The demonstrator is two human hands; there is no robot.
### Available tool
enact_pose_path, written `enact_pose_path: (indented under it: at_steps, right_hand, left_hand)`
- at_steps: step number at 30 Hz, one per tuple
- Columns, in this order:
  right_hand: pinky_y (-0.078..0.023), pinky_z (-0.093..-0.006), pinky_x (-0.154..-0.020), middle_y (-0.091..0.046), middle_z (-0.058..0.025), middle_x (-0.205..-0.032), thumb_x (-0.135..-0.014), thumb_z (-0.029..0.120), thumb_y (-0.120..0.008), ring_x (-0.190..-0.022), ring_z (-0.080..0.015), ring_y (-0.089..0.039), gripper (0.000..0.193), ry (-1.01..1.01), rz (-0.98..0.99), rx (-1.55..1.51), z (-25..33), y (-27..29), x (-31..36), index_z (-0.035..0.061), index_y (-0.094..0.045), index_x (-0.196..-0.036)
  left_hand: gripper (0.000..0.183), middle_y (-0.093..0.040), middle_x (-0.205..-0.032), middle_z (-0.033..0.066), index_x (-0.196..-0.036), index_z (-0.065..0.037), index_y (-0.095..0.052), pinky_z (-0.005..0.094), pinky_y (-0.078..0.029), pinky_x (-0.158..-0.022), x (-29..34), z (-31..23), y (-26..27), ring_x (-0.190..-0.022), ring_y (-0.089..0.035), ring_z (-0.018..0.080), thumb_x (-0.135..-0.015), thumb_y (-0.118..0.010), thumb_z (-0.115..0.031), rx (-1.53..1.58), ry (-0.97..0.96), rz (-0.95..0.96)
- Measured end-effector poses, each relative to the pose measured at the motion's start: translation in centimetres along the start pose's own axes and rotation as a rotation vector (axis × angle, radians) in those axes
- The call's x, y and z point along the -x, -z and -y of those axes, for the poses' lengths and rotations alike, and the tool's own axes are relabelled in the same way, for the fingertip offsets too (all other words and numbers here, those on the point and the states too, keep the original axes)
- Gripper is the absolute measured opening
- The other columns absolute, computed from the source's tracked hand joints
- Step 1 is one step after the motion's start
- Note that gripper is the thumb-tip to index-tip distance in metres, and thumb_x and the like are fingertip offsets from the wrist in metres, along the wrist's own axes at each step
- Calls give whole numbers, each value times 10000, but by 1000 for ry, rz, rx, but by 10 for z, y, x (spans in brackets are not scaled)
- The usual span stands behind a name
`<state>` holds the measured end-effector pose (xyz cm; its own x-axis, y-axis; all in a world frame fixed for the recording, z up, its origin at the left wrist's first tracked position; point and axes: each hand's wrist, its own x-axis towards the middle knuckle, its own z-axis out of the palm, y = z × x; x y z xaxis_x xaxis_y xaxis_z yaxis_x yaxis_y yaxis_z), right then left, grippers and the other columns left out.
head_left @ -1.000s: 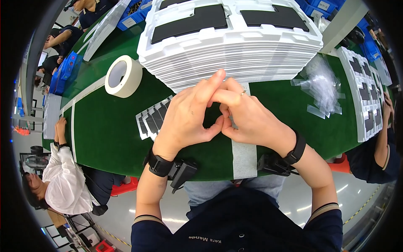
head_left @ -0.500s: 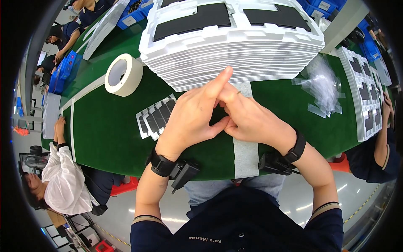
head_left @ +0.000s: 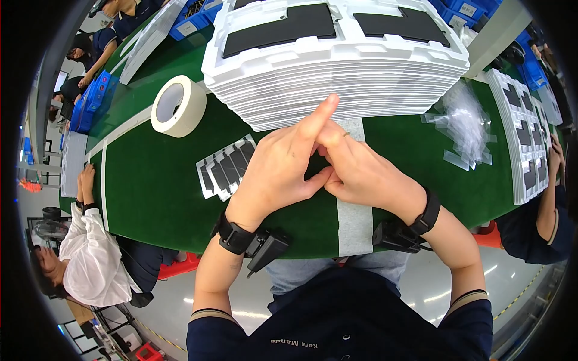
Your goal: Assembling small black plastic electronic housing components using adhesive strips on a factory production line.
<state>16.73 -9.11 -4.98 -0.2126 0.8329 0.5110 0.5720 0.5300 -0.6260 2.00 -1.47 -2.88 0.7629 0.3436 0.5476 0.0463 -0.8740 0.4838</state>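
My left hand and my right hand meet in front of the tray stack, over the green tabletop. Their fingers are closed together and partly hide one another; the thumb tips touch. One finger points up and away. I see nothing held in the gap between the palms. Beside my left hand lies a sheet of black strips on a clear backing. Just beyond the hands rises a tall stack of white plastic trays, its top one holding flat black L-shaped pieces.
A roll of cream tape stands at the left. Right of the stack lies a pile of clear plastic strips. Another tray stack stands farther right. Blue bins line the table's far side. Co-workers sit at both sides.
The hands keep the same joined pose. The whole table scene has shifted very slightly to the right in the picture.
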Motion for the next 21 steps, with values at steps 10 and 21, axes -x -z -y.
enact_pose_path:
  at_steps: [10, 21]
  right_hand:
    - [-530, -434, -579, -512, -187, -1009, -644, -138, -568, -732, -398, -606, 648, -33, 9, -14, 3, 1, -1, 19, -344, -1232]
    - [-545, -420, -619, -535, -164, -1015, -650, -146, -561, -789, -382, -621, 640, -35, 21, -1, 4, 4, -3, 28, -352, -1230]
  left_hand:
    - [1013, -604, -821, 61, -1428, -114, -274, 313, -511, -640, 0, -4, 1, -698, -615, 221, -554, -774, 3, 26, 94, 10]
    - [1014, -598, -780, 64, -1437, -115, -262, 314, -509, -622, 0, -4, 0, -684, -614, 228, -564, -764, 7, 28, 122, 16]
